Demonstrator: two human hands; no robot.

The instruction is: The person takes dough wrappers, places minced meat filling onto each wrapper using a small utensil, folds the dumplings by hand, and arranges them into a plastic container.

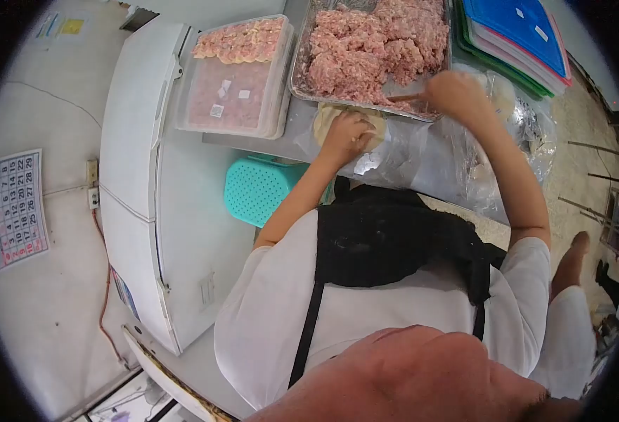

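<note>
My right hand is closed around a thin brown stick-like utensil, whose end reaches the ground meat at the near side of a metal tray. What shape the utensil's tip has, I cannot make out. Just below the tray, my left hand has its fingers bent over pale round dough wrappers and grips at their edge. Part of the wrappers is hidden under that hand.
Left of the tray stands a clear plastic container with rows of filled pieces. Blue and other coloured lids or trays are stacked at right, near clear plastic bags. A turquoise basket sits below the table edge, beside a white refrigerator. Another person's leg shows at right.
</note>
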